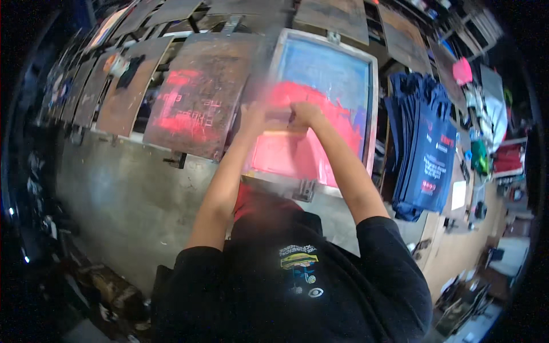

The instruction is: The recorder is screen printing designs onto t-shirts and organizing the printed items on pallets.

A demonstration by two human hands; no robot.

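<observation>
Both my hands grip a squeegee [278, 118] that lies across a silk-screen frame [374, 86] in front of me. My left hand [251, 118] closes around its left end, and my right hand [305, 114] is wrapped over its right end. A yellowish lower edge of the squeegee meets the screen. Bright pink ink [341, 134] coats the near and middle part of the mesh, while the blue mesh [326, 60] shows at the far end. What lies under the screen is hidden. A blurred spot partly veils my left hand.
Left of the screen is a brown printing board [200, 74] with pink-red ink marks; more boards extend further left. Another board [334, 20] sits beyond the screen. A stack of navy tote bags [426, 151] lies at the right. A bright pink item [462, 71] is behind them.
</observation>
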